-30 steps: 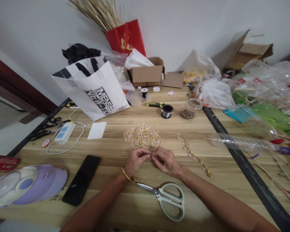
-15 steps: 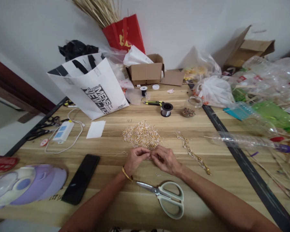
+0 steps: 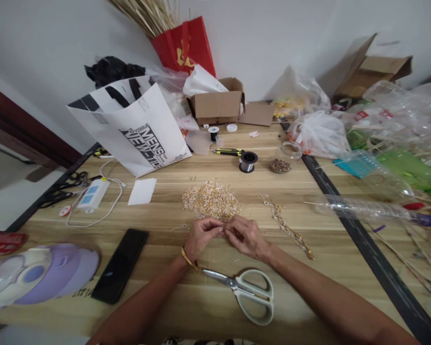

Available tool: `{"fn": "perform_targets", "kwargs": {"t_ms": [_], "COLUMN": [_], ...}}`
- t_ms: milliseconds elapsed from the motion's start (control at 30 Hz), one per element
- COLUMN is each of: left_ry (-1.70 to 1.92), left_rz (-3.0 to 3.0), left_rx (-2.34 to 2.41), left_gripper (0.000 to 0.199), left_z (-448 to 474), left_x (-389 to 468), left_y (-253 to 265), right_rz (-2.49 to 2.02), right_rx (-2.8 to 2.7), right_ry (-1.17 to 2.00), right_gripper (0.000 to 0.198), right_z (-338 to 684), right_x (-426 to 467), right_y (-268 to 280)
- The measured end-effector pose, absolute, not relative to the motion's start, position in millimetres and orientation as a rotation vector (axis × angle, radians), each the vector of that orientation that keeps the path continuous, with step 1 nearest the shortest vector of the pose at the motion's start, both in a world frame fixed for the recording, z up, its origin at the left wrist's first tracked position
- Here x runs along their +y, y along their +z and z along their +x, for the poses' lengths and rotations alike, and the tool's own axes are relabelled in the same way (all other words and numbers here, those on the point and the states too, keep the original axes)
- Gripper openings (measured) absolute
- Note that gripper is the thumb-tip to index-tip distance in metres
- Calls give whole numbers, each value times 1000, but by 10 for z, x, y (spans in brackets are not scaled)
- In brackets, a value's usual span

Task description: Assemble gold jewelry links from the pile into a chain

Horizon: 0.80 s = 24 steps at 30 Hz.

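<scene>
My left hand and my right hand meet at the fingertips over the table. Both are closed in a pinch, and what lies between the fingers is too small to name. Just beyond them spreads a pile of small gold and clear beads. To the right of my right hand lies a gold and silver beaded strand. A few tiny loose beads rest below my hands. Nearer to me, white-handled scissors lie with their blades toward my left wrist.
Left of my arms are a black phone, a lilac plastic object and a power strip. Farther back stand a wire spool, a box cutter, a bead jar and a white paper bag. Plastic bottles crowd the right.
The view has shifted very slightly. Both hands keep the same pinched pose, with no visible movement of the things around them.
</scene>
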<state>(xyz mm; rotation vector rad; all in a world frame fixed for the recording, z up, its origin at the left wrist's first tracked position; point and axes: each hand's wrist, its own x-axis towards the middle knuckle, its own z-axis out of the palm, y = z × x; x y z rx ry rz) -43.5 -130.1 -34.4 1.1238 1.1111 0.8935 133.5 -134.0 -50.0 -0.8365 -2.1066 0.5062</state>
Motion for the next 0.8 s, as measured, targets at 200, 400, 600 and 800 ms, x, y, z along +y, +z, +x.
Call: {"fn": "perform_targets", "kwargs": {"t_ms": [200, 400, 600, 800], "left_ry": [886, 885, 885, 893], "left_rz": [1141, 1142, 1160, 1149], "left_rx": [1103, 1091, 1093, 1102], "left_gripper": [17, 17, 17, 16], "left_z": [-447, -451, -449, -440], "left_x": [-1310, -1309, -1304, -1308], "left_y": [-356, -380, -386, -346], "right_rz": [-839, -852, -851, -862], "right_rx": [-2105, -2125, -2119, -2122], "right_ry": [487, 490, 482, 501], "right_gripper": [5, 5, 6, 5], "right_z": [1329, 1332, 1324, 1328], "right_x": [-1336, -1338, -1341, -1343], "right_y": [-507, -502, -498, -495]}}
